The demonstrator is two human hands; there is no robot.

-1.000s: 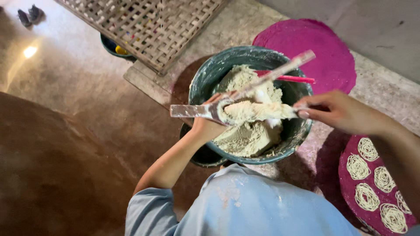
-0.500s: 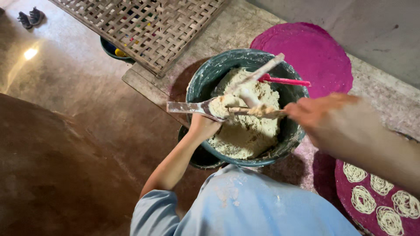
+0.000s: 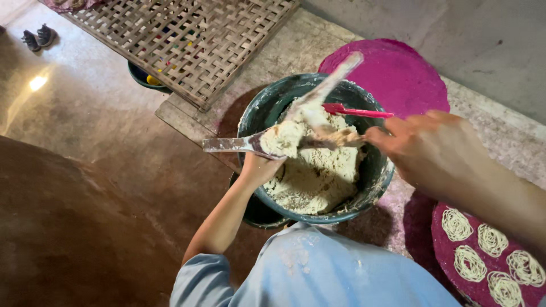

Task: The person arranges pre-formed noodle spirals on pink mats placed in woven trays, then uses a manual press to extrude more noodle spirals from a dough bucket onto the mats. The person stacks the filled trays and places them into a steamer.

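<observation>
Gripping a dough-caked metal tool (image 3: 239, 144) from beneath, the left hand (image 3: 260, 168) sits at the near-left rim of the bucket (image 3: 372, 176), fingers curled shut around the tool's body. The tool's flat handle projects to the left, beyond the rim; its loaded end carries a lump of pale dough (image 3: 282, 138) above the bucket.

The right hand (image 3: 424, 149) enters from the right, blurred, with fingers drawn together toward the lump. The fingertips meet a strand of dough at the tool's loaded end; whether they pinch it or only press on it cannot be told.

A pale wooden stick (image 3: 330, 85) leans out of the bucket, rising toward the far right, coated with dough along its lower part. A pink-handled utensil (image 3: 357, 111) lies across the far side of the bucket opening.

The bucket is dark green, round, and roughly half filled with a coarse, pale dough mass (image 3: 318, 176). The person's light blue garment (image 3: 318, 273) occupies the near edge of the view.

Far right of the bucket lies a bare magenta round mat (image 3: 398, 74). Near right, a second magenta mat (image 3: 500, 267) bears several coiled noodle-like rounds. Far left, a woven bamboo lattice tray (image 3: 182, 40) rests over a dark bowl (image 3: 142, 77). A pair of shoes (image 3: 37, 38) stands at the far-left corner of the floor.
</observation>
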